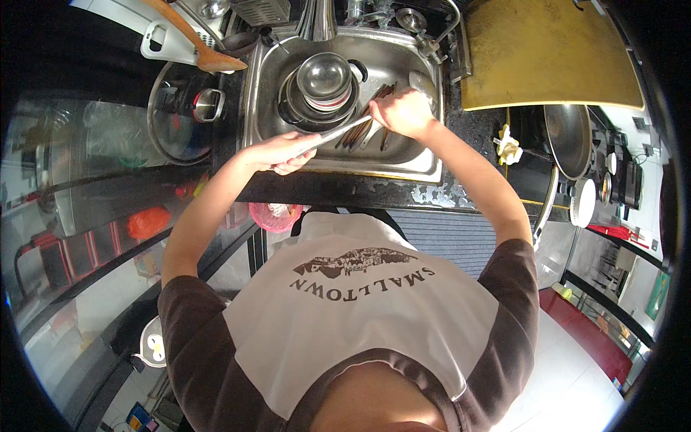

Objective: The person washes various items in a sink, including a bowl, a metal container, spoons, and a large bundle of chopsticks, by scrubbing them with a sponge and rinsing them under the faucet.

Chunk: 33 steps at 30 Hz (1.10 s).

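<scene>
My left hand (283, 153) grips the handle of a long metal utensil (343, 129), which slants over the front of a stainless steel sink (399, 162). My right hand (405, 113) is closed around the same utensil farther up. A rounded metal head (422, 85), in line with the handle, shows beyond that hand and looks like a ladle's. Beneath the right hand lie several dark chopsticks (351, 135) and a pale spoon (371, 134). Left of them stands a stack of bowls, a metal bowl (324, 75) on top, inside a dark pan (291, 108).
A faucet (317, 21) hangs over the sink's back edge. Left are a glass lid (181, 116), a wooden spatula (208, 56) and a white grater (167, 46). To the right are a yellow board (550, 54), a frying pan (569, 140) and a crumpled pale scrap (507, 146). Water wets the front counter (442, 195).
</scene>
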{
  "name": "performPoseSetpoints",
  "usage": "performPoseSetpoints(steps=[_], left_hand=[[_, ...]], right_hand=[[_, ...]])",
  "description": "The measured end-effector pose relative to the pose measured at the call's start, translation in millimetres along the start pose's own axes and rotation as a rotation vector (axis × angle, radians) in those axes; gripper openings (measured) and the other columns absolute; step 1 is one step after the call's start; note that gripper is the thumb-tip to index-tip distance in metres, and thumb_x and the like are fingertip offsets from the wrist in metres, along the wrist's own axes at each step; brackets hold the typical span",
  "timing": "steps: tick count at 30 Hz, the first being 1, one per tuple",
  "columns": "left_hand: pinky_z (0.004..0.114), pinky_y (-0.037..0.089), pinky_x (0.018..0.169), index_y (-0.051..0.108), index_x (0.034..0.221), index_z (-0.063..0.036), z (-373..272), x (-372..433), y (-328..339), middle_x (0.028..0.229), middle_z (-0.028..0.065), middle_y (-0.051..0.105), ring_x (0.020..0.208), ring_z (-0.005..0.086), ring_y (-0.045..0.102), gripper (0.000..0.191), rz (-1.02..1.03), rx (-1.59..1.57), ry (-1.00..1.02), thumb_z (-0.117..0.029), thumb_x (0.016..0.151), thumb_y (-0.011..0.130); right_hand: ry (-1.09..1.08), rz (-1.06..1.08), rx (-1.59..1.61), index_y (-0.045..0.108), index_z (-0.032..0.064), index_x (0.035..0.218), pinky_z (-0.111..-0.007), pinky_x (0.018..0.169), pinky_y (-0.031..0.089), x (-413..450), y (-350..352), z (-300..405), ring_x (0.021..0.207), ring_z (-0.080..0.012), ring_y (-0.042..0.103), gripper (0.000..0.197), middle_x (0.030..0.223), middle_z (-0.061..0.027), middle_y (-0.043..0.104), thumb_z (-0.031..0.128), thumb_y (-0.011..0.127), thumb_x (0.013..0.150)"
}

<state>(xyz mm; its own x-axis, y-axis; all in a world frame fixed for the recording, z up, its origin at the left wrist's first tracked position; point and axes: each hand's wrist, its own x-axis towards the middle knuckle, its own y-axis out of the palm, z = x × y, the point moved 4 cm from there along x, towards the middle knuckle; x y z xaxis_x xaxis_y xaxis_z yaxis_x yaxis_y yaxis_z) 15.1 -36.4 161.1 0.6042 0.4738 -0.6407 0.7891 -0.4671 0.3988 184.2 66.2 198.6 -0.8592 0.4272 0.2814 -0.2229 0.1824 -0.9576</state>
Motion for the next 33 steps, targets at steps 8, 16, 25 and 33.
performPoseSetpoints(steps=[8, 16, 25, 33], left_hand=[[0.017, 0.018, 0.022, 0.038, 0.057, -0.0075, 4, 11, 5, 0.037, -0.0046, 0.029, 0.026, 0.0027, 0.026, 0.043, -0.084, 0.081, -0.002, -0.044, 0.078, 0.031], [0.035, 0.035, 0.052, 0.047, 0.070, 0.0066, -31, 55, 20, 0.050, 0.0145, 0.045, 0.052, 0.0210, 0.048, 0.041, -0.421, 0.771, 0.470, -0.033, 0.078, 0.037], [0.018, 0.017, 0.029, 0.042, 0.066, -0.0055, -2, -10, -16, 0.042, -0.0077, 0.024, 0.031, 0.0023, 0.019, 0.034, -0.346, -0.004, 0.252, -0.036, 0.080, 0.034], [0.019, 0.024, 0.029, 0.036, 0.062, -0.0077, -6, -10, -17, 0.045, -0.0048, 0.029, 0.032, 0.0034, 0.026, 0.027, -0.957, -0.151, 0.793, -0.025, 0.082, 0.032]], right_hand=[[0.014, 0.060, -0.044, 0.044, 0.0101, 0.041, -0.029, 0.032, 0.036, 0, -7, 4, 0.030, -0.0196, 0.043, 0.036, 0.036, -0.0047, 0.043, 0.025, 0.042, 0.073], [-0.045, 0.271, -0.072, 0.047, 0.0106, 0.057, -0.032, 0.034, 0.038, 3, -9, 10, 0.035, -0.0212, 0.048, 0.024, 0.041, -0.0073, 0.046, 0.025, 0.038, 0.074], [0.226, 0.527, -0.131, 0.052, 0.0091, 0.067, -0.035, 0.043, 0.042, -21, -21, -30, 0.044, -0.0250, 0.051, 0.028, 0.048, -0.0094, 0.051, 0.027, 0.033, 0.076], [0.316, 0.413, -0.092, 0.051, 0.0093, 0.069, -0.036, 0.043, 0.041, -18, -14, -16, 0.047, -0.0264, 0.052, 0.025, 0.050, -0.0116, 0.051, 0.025, 0.033, 0.077]])
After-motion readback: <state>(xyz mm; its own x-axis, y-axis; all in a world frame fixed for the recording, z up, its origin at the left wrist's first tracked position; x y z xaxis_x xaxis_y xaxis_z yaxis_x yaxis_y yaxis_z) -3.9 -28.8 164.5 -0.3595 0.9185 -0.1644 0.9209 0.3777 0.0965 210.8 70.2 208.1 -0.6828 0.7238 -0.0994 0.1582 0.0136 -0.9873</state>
